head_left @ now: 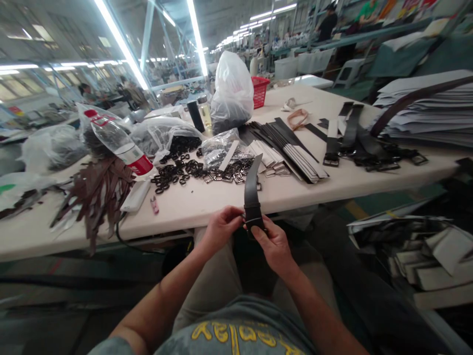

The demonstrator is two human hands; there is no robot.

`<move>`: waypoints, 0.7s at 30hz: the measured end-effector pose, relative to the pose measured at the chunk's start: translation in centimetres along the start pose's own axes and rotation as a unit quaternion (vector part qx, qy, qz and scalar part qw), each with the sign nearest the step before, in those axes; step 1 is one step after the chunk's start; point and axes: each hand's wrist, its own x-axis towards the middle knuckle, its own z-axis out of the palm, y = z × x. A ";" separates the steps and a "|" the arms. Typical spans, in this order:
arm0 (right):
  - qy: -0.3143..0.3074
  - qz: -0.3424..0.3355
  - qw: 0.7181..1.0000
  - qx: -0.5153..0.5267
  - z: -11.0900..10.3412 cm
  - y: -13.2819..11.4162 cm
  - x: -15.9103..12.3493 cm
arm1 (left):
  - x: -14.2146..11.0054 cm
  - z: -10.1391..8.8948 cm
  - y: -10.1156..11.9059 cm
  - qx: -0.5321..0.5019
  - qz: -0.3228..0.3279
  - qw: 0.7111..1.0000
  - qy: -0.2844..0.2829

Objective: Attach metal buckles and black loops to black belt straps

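Note:
A dark leather belt strap (252, 185) stands up between my hands at the table's front edge, its free end pointing away from me and a buckle at its near end. My right hand (275, 244) is closed on this near end, the thumb lying across it. At the strap's left edge, beside the buckle, the fingers of my left hand (223, 227) are pinched; what exactly lies between their tips is hidden. Just beyond the strap lie loose metal buckles (231, 172) and black loops (181, 170).
Dark strips with white backing (291, 153) lie beyond my right hand, with buckled straps (354, 133) farther right. Brown strips (99, 190), a plastic bottle (118, 143) and small pink snips (154, 204) are on the left. A bin of pieces (424, 256) stands at lower right.

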 end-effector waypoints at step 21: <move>-0.059 0.039 0.969 -0.238 -0.6 -0.9 -0.4 | 0.1 0.4 2.5 0.081 0.058 0.995 -0.016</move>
